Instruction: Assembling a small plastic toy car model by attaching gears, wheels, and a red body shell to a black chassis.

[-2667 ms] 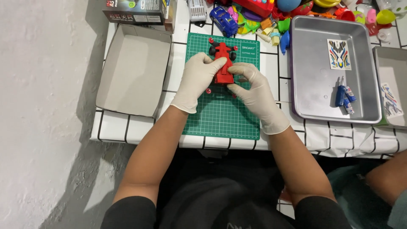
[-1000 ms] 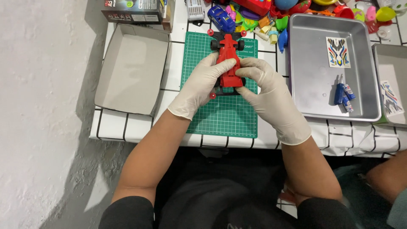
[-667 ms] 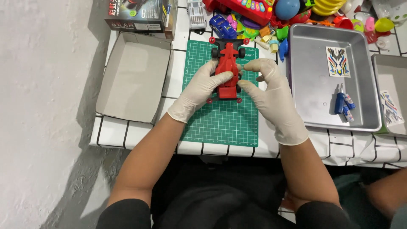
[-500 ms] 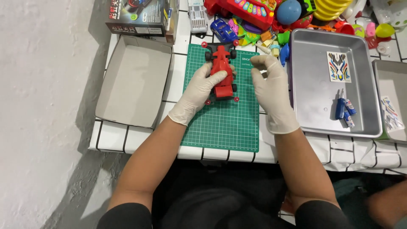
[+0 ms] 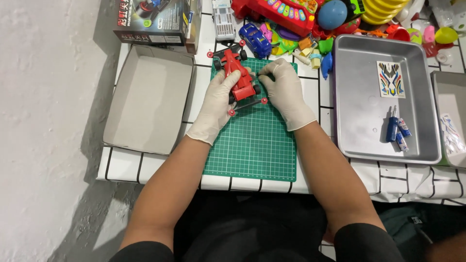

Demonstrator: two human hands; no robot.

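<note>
A red toy racing car (image 5: 237, 75) with small red wheels lies tilted on the far end of a green cutting mat (image 5: 252, 131). My left hand (image 5: 217, 102), in a white glove, grips the car's body from the left. My right hand (image 5: 284, 90), also gloved, rests just right of the car, its fingertips pinching at the car's side near a black part.
An empty cardboard box tray (image 5: 148, 97) lies left of the mat. A metal tray (image 5: 383, 102) at right holds a sticker sheet (image 5: 391, 79) and a small blue screwdriver (image 5: 392, 128). Colourful toys (image 5: 310, 19) and a printed box (image 5: 153, 19) crowd the far edge.
The car has turned from straight to tilted left on the mat. My right hand came off it briefly, then returned to its right side. The camera view shifted slightly.
</note>
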